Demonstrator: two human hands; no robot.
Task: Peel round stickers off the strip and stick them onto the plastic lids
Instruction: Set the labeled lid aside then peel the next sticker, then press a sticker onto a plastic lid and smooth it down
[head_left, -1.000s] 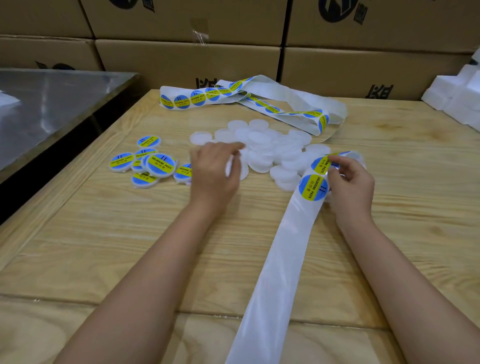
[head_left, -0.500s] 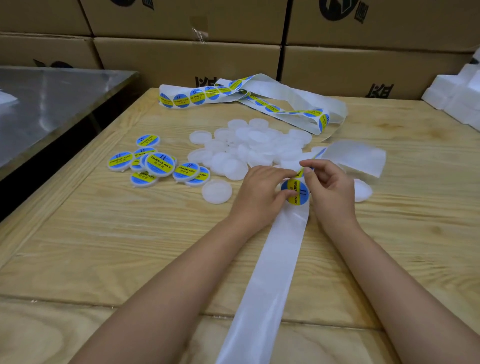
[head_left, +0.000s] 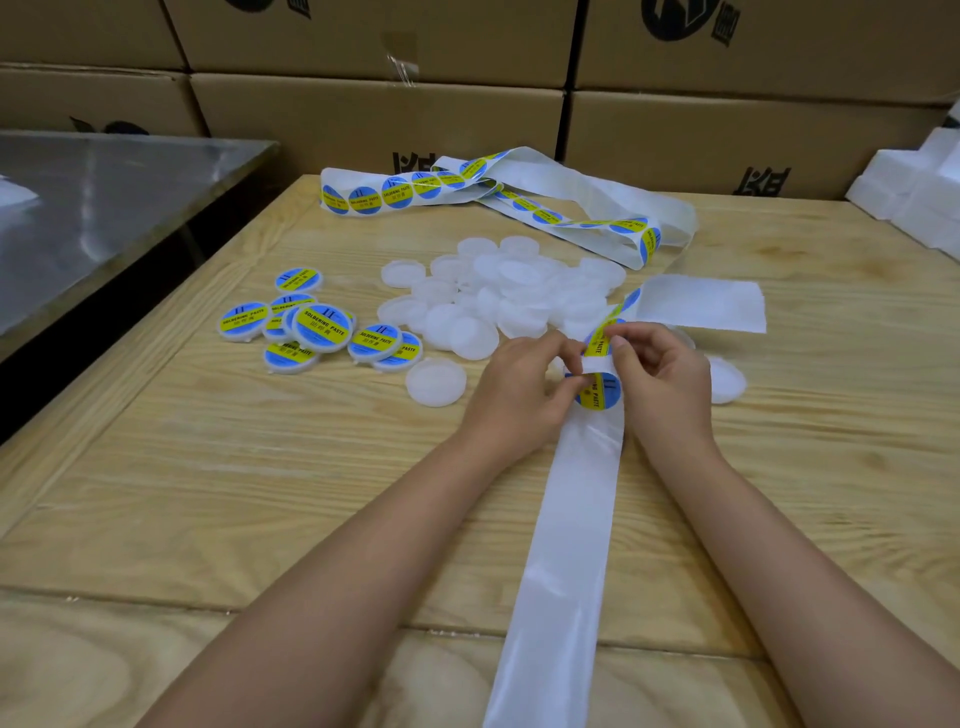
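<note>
Strip (head_left: 571, 519) folded; left hand (head_left: 519, 387), right hand (head_left: 662, 384) pinching; perhaps eight labelled lids (head_left: 322, 327)

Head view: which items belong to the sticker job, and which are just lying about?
Job: sticker strip, pinched by left hand and right hand; blank lids; labelled lids.
Lying about: cardboard boxes; metal table; foam blocks.
</note>
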